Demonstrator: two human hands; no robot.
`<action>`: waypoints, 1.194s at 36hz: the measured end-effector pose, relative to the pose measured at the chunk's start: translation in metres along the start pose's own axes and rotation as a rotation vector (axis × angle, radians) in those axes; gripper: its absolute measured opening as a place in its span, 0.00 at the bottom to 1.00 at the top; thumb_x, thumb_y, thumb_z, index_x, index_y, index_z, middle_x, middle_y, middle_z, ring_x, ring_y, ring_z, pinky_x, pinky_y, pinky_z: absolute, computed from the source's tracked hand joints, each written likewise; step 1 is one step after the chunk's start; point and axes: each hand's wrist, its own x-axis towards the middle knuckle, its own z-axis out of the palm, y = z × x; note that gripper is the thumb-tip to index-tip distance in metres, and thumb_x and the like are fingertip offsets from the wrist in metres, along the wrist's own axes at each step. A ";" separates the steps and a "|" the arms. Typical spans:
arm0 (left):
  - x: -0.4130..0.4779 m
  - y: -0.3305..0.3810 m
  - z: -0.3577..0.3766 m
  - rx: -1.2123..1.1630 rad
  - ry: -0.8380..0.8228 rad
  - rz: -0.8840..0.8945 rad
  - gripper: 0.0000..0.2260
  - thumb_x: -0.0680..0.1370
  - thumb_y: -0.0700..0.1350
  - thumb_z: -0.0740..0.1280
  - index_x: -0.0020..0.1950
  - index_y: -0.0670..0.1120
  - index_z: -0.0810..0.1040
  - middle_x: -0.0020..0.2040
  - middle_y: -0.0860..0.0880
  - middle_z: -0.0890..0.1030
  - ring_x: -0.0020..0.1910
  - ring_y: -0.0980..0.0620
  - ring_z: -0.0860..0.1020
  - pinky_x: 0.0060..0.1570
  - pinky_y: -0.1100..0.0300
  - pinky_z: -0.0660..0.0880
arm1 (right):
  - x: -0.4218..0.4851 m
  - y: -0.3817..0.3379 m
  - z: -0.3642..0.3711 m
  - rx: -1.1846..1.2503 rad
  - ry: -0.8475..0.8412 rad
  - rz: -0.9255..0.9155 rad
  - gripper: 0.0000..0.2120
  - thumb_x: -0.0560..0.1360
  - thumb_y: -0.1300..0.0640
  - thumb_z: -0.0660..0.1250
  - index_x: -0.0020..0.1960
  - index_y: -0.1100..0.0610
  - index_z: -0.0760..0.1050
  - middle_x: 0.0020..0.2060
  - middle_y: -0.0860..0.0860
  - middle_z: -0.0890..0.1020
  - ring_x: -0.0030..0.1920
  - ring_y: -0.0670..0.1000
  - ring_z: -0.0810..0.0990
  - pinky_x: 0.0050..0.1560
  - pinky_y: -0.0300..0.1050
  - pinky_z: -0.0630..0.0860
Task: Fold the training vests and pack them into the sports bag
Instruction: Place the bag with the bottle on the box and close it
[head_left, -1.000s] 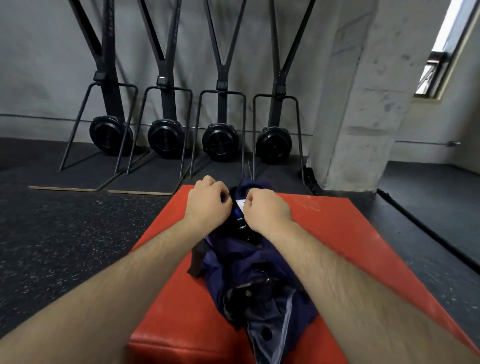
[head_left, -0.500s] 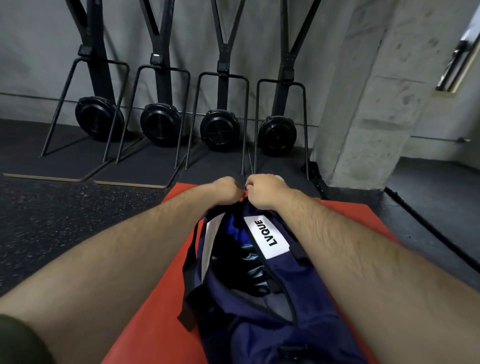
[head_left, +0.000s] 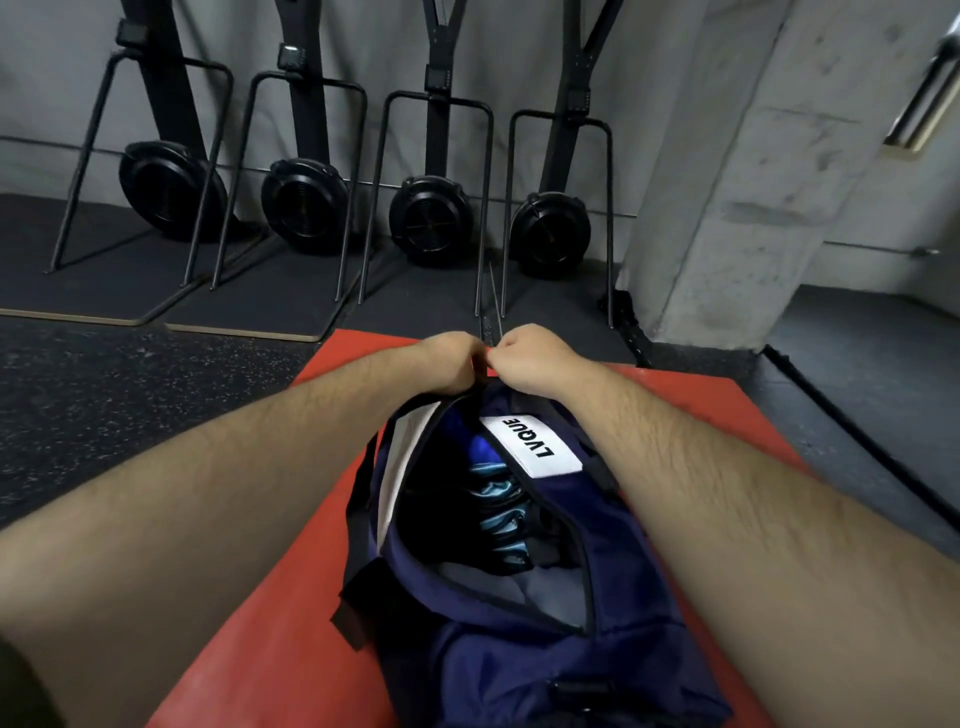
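Note:
A navy sports bag (head_left: 613, 561) with a white label lies lengthwise on a red mat (head_left: 270, 639). Its top zip gapes open. Inside I see folded vests (head_left: 498, 499) in blue and light-blue shiny fabric, stacked in the dark interior. My left hand (head_left: 447, 361) and my right hand (head_left: 530, 358) meet at the bag's far end, fingers curled and pinching the fabric there by the end of the zip. What exactly sits between the fingertips is hidden by the knuckles. A black strap (head_left: 358, 597) hangs off the bag's left side.
Four black upright machines with round flywheels (head_left: 431, 221) stand against the grey wall beyond the mat. A concrete pillar (head_left: 737, 171) rises at the right. Dark speckled rubber floor (head_left: 130, 405) surrounds the mat, and a black cable (head_left: 852, 415) runs along the right.
Both hands moved from the middle of the crumpled bag to its far end, and the bag now lies stretched out with its opening spread. The view has dipped closer.

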 end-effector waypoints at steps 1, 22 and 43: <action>-0.001 0.000 0.000 0.007 -0.005 0.013 0.12 0.78 0.40 0.62 0.58 0.43 0.80 0.57 0.42 0.82 0.58 0.43 0.79 0.52 0.58 0.70 | -0.001 0.000 0.000 0.005 -0.003 -0.004 0.10 0.73 0.54 0.63 0.41 0.58 0.80 0.41 0.53 0.83 0.46 0.55 0.81 0.41 0.44 0.74; 0.011 0.000 -0.021 -0.173 0.264 0.028 0.05 0.78 0.38 0.63 0.45 0.48 0.74 0.46 0.49 0.79 0.47 0.50 0.76 0.44 0.61 0.68 | 0.001 0.004 -0.005 0.159 0.144 -0.089 0.06 0.71 0.51 0.73 0.41 0.53 0.80 0.40 0.48 0.84 0.45 0.51 0.81 0.48 0.48 0.77; 0.014 -0.014 -0.001 -0.814 -0.094 0.036 0.17 0.82 0.32 0.57 0.67 0.45 0.76 0.51 0.50 0.82 0.43 0.62 0.80 0.43 0.71 0.76 | 0.016 0.014 -0.010 0.217 0.383 -0.195 0.09 0.72 0.52 0.76 0.37 0.52 0.78 0.39 0.46 0.78 0.42 0.47 0.77 0.45 0.42 0.71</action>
